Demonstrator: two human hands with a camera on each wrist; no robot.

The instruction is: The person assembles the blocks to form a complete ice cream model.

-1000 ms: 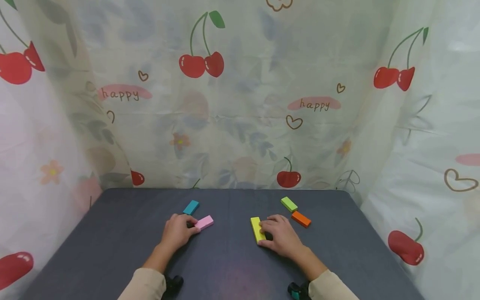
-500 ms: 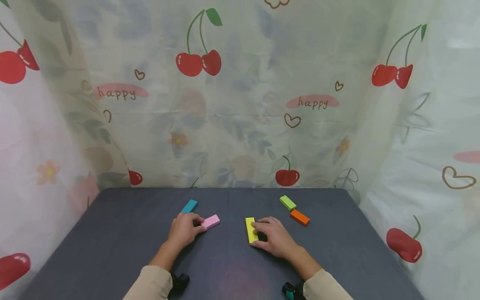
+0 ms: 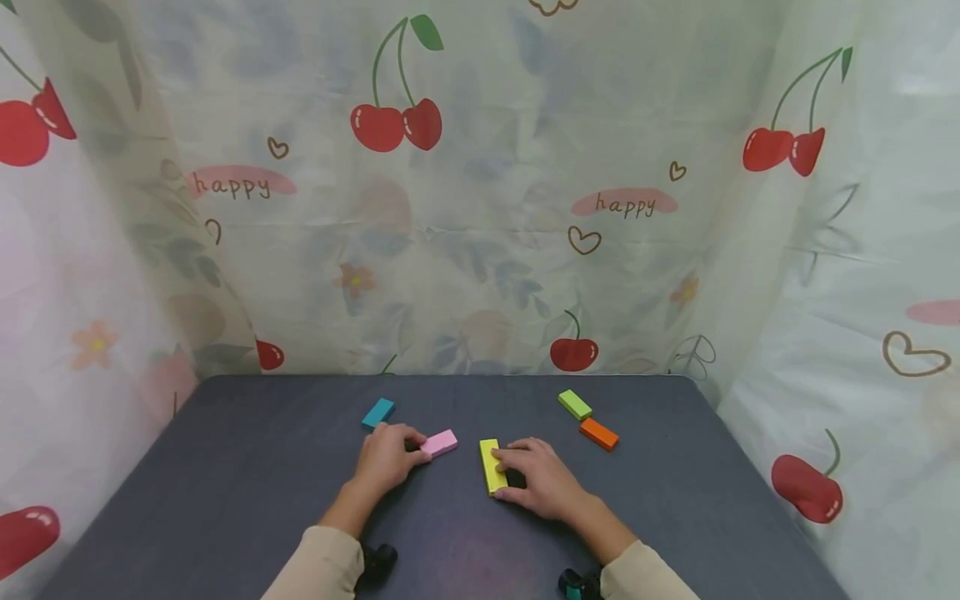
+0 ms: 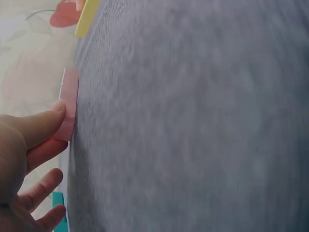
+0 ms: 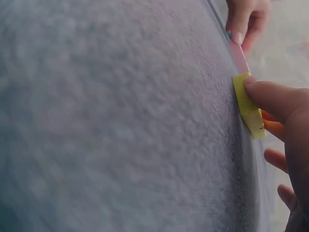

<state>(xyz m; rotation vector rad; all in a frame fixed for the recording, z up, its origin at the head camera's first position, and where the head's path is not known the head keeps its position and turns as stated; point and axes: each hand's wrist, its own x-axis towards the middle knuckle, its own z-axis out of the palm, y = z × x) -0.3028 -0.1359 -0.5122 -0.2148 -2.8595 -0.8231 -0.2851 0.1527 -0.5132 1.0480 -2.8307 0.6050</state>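
Note:
My left hand (image 3: 388,460) pinches the near end of a pink block (image 3: 440,443) between thumb and fingers, as the left wrist view also shows. A yellow block (image 3: 491,468) lies flat on the dark table, and my right hand (image 3: 543,482) grips it along its right side. In the right wrist view the thumb presses on the yellow block (image 5: 247,100), with fingertips behind it. A narrow gap separates the pink block's free end from the yellow block. Just behind the left hand lies a blue block (image 3: 378,412).
To the right, a lime green block (image 3: 575,404) lies with its corner close to an orange block (image 3: 599,434). The dark grey table (image 3: 247,492) is enclosed at the back and sides by a cherry-patterned curtain (image 3: 480,192).
The left hand has slid the pink block to the right, away from the blue block. The right hand has brought the yellow block leftward, so the two are closer together.

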